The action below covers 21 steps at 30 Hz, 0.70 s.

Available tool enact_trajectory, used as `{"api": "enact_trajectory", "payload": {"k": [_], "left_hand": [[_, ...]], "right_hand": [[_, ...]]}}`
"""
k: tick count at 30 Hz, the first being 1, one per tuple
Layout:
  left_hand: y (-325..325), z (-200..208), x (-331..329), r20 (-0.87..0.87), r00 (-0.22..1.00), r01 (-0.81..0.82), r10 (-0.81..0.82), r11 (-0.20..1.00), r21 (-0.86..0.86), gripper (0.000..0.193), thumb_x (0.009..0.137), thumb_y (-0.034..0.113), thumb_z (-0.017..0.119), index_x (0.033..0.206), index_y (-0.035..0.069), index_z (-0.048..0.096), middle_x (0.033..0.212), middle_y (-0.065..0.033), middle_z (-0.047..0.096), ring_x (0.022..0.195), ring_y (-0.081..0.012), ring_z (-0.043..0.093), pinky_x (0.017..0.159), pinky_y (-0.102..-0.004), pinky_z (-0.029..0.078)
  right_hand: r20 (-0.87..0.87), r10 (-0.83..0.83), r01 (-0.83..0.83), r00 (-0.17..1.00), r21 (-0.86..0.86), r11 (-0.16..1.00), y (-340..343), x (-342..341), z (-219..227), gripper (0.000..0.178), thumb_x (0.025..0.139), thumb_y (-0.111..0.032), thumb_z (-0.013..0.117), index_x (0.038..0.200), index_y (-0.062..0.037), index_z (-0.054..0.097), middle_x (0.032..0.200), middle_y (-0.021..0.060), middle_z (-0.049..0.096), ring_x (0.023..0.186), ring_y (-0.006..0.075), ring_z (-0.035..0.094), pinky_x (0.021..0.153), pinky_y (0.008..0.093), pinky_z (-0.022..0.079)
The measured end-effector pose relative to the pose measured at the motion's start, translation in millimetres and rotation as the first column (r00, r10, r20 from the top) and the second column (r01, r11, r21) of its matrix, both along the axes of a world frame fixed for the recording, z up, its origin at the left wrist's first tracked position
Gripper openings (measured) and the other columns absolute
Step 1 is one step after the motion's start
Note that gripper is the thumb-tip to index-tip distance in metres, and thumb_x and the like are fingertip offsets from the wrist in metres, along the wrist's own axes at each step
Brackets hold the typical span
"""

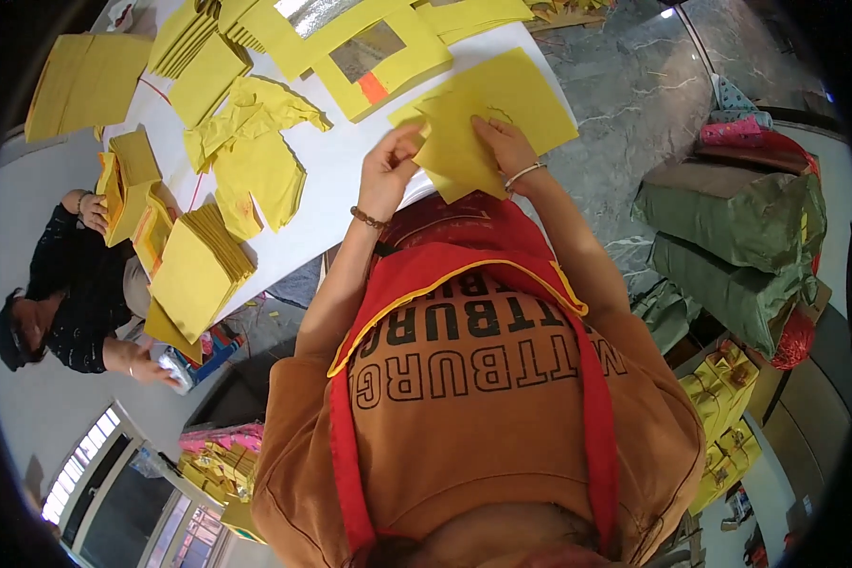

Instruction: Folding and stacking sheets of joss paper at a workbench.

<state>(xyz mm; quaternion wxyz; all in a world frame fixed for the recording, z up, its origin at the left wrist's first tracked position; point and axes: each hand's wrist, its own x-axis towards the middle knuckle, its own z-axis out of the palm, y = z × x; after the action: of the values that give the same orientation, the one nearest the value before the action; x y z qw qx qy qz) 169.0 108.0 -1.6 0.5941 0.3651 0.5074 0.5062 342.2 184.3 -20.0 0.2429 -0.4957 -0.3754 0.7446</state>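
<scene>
Grip of the right hand (509,150): closed on a yellow sheet (459,159), fingertips set at the sheet's upper right part, wrist fitted with a pale bangle (525,175). Grip of the left hand (386,166): fingers curled at the sheet's left edge and blurred; whether they pinch it or only touch it cannot be told. Sheet lies between both hands, tilted, its lower corner pointing toward the wearer's red apron (459,237); its surface is also blurred. Beyond it, partly covered from this viewpoint, a larger yellow sheet (532,99) rests at the right edge of the white tabletop (337,172); contact between the two sheets cannot be confirmed. Left wrist carries a beaded bracelet (367,219). Ahead of the left hand, near it but apart, sits a yellow box (417,59) bearing a greyish panel (369,52) and an orange-red patch (371,88). Further left, crumpled yellow pieces (260,156) lie irregularly on the surface, with a stack of yellow sheets (199,275) at the near left edge. At far left, a co-worker in dark clothing (55,275) has one hand (93,213) at folded yellow pieces (123,199). On the right side, well apart from both hands, green sacks (729,222) are noted above grey marbled flooring (604,118).
</scene>
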Motion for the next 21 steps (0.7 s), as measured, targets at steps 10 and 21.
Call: {"api": "enact_trajectory", "payload": {"k": [10, 21], "left_hand": [[12.5, 2.5, 12.7, -0.2, 0.965, -0.166, 0.171, 0.985, 0.041, 0.054, 0.075, -0.003, 0.058, 0.125, 0.007, 0.042, 0.123, -0.0095, 0.047, 0.122, -0.0168, 0.035, 0.1, -0.0276, 0.027], [15.8, -8.9, 20.2, -0.207, 0.947, -0.275, 0.244, 0.952, -0.133, 0.039, 0.079, 0.001, 0.057, 0.117, 0.002, 0.05, 0.065, 0.0044, 0.051, 0.043, -0.002, 0.036, 0.039, -0.0185, 0.027]], "right_hand": [[0.093, 0.095, -0.117, 0.991, 0.277, 0.954, 7.1, 0.7, -2.5, 0.032, 0.085, -0.027, 0.053, 0.104, -0.0021, 0.053, 0.077, 0.001, 0.056, 0.067, 0.0088, 0.049, 0.056, 0.0226, 0.039], [-0.126, -0.157, 0.159, 0.98, 0.003, 0.987, -19.1, 58.1, 10.3, 0.036, 0.076, -0.009, 0.063, 0.109, -0.0084, 0.047, 0.093, 0.0068, 0.055, 0.076, 0.0127, 0.056, 0.059, 0.0238, 0.049]]}}
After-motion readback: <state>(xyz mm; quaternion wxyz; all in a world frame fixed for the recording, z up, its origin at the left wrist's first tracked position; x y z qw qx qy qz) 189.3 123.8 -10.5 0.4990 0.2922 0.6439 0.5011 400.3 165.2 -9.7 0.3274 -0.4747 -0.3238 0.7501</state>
